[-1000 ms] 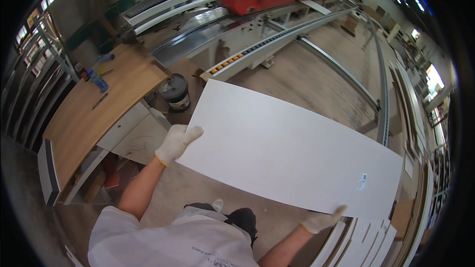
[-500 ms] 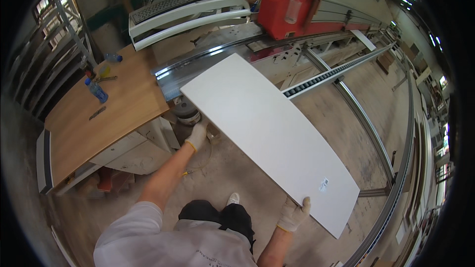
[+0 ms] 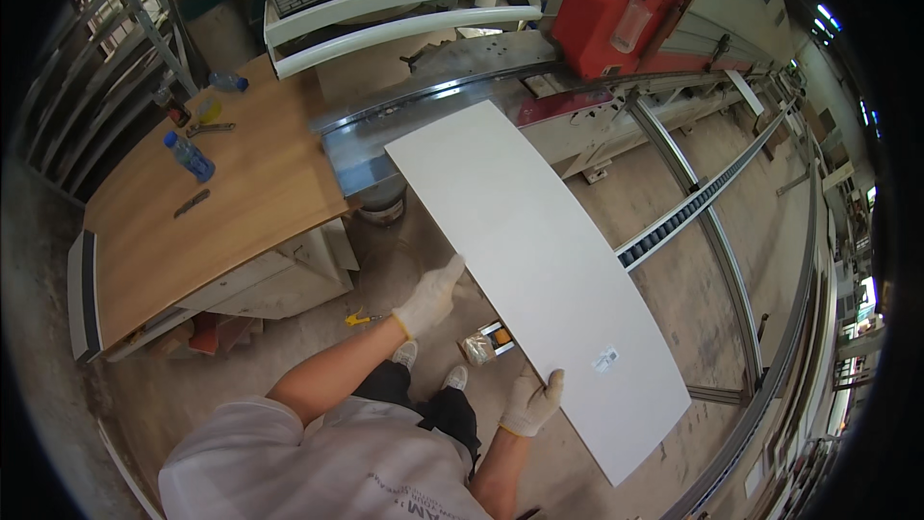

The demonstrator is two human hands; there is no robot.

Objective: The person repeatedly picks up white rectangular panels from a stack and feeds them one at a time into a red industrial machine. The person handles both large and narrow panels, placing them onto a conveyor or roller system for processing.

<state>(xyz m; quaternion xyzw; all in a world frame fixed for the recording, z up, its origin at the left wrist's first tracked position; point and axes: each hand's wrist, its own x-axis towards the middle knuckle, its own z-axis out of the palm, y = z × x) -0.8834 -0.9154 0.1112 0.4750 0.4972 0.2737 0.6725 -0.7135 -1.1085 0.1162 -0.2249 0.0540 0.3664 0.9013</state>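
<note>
A long white panel (image 3: 525, 241) with a small label (image 3: 605, 358) near its lower end lies slantwise in front of me. Its far end is by the machine's metal bed (image 3: 361, 159). My right hand (image 3: 531, 403), in a pale glove, grips the near long edge towards the lower end, thumb on top and fingers hidden underneath. Farther up that same edge is my gloved left hand (image 3: 433, 299), closed at the edge, its fingertips partly hidden by the panel.
At left, a wooden-topped bench (image 3: 279, 169) carries a blue-capped bottle (image 3: 190, 158), a wrench (image 3: 210, 128) and a folding knife (image 3: 192, 202). A red machine housing (image 3: 616, 14) stands ahead, with a roller rail (image 3: 674, 221) to the right. On the floor lie a yellow air gun (image 3: 361, 318) and a small box (image 3: 486, 342).
My left hand has slid from near the panel's far corner to about midway along the edge. The right hand and the panel's lower end have shifted slightly left.
</note>
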